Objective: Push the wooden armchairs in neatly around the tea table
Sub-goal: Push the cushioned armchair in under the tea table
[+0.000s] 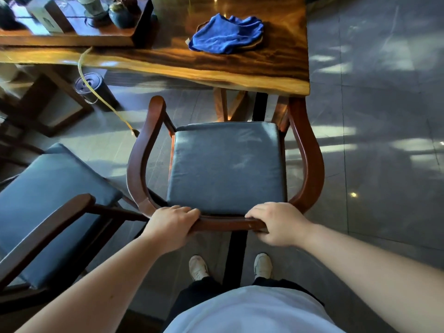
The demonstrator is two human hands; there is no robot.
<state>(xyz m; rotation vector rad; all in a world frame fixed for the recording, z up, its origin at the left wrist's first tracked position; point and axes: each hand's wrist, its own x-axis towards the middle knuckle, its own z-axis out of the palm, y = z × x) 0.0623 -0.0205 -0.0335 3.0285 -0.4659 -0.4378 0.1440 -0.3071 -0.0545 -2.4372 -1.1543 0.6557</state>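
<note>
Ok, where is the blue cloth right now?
In the head view the blue cloth lies crumpled on the tea table near its right end, beyond the armchair held by both hands.

Single view, head-worn wide-angle camera: looks forward and steeply down, close over the armchair (225, 164) at centre; tea table (240, 66) at 12 o'clock, wearer's shoes (198, 267) at 6 o'clock (edges bowed by the lens).
</note>
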